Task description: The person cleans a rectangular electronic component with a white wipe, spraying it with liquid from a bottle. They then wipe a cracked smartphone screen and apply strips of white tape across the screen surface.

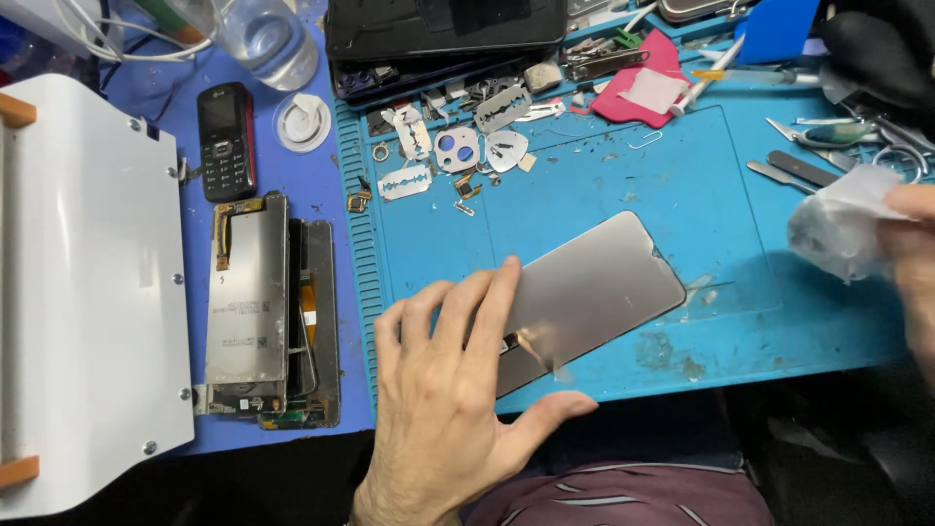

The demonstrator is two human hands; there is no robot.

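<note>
My left hand [450,390] lies flat on the near end of a grey phone display panel [599,282], pinning it to the blue work mat [740,321]. The panel lies at a slant, its notched far end toward the right. A small orange flex tail [534,346] sticks out by my fingers. At the right edge my right hand [916,263] holds a crumpled white wipe [842,224] a little above the mat, apart from the panel.
Razor blades [404,182], small metal shields and camera bezels lie at the mat's far left. Opened phone frames [248,302] sit left of the mat beside a white machine [88,282]. A small black keypad phone [226,139], a water bottle [265,39], tweezers [789,175], a pink cloth [633,93].
</note>
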